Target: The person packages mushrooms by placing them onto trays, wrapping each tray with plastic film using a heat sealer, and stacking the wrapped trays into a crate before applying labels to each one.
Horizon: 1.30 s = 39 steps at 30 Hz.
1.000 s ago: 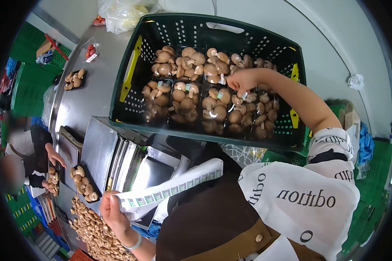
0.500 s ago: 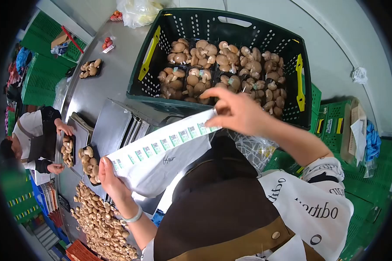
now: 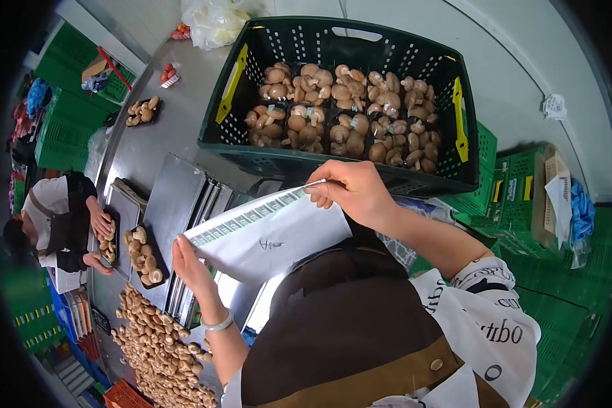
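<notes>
OK, saw co-worker's hands (image 3: 100, 223) on a mushroom tray (image 3: 108, 249), closer in than half a second ago. Noted a second filled tray (image 3: 141, 256) just beside it. Next, saw left hand (image 3: 195, 272) pinching the left end of the label sheet (image 3: 272, 241), thumb against fingers, same as before. Found it stretched between both hands, in front of the crate (image 3: 306, 159). Saw right hand (image 3: 355, 190) pinching its right corner, versus reaching in over the crate's packed mushrooms (image 3: 349, 87) one second ago.

Crate (image 3: 415, 51) open above; near wall (image 3: 279, 158) stands beyond right grip (image 3: 358, 190).
</notes>
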Each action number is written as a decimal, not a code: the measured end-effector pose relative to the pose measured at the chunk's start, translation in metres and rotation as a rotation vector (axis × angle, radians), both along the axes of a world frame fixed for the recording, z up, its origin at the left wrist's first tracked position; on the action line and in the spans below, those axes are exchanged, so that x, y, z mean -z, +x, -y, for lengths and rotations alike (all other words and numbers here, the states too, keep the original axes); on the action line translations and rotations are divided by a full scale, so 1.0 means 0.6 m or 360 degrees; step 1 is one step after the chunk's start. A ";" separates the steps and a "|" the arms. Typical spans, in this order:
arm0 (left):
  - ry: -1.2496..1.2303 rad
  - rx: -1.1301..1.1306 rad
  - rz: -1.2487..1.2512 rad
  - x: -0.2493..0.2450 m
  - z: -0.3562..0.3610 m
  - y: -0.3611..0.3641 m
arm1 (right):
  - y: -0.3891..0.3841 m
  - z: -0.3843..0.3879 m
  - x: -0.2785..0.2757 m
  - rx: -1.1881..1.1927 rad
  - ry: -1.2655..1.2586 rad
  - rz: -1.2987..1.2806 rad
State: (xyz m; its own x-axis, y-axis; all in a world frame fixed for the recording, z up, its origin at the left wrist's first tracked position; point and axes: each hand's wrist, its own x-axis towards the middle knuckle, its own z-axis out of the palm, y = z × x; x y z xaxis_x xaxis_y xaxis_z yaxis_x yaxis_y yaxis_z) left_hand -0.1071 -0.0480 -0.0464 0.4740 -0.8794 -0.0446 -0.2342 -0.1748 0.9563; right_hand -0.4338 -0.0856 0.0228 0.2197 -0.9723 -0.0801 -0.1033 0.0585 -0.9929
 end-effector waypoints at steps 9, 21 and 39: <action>-0.0232 0.1037 0.0747 -0.145 0.037 -0.163 | 0.011 -0.009 0.005 0.0024 -0.0402 -0.0325; 0.0370 0.1510 0.0121 -0.154 0.079 -0.154 | -0.049 0.019 -0.038 -0.0294 -0.0579 -0.0889; 0.0616 0.1619 0.0108 -0.126 0.117 -0.147 | -0.091 0.145 -0.066 -0.0535 -0.1025 -0.0716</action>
State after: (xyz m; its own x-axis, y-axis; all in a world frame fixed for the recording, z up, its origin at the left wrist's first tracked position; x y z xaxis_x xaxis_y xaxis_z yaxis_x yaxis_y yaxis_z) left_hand -0.1956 -0.1184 0.0289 -0.4553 -0.7934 -0.4039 -0.4897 -0.1557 0.8579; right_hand -0.4886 -0.1725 0.0622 0.5846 -0.7468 0.3170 -0.4065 -0.6078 -0.6822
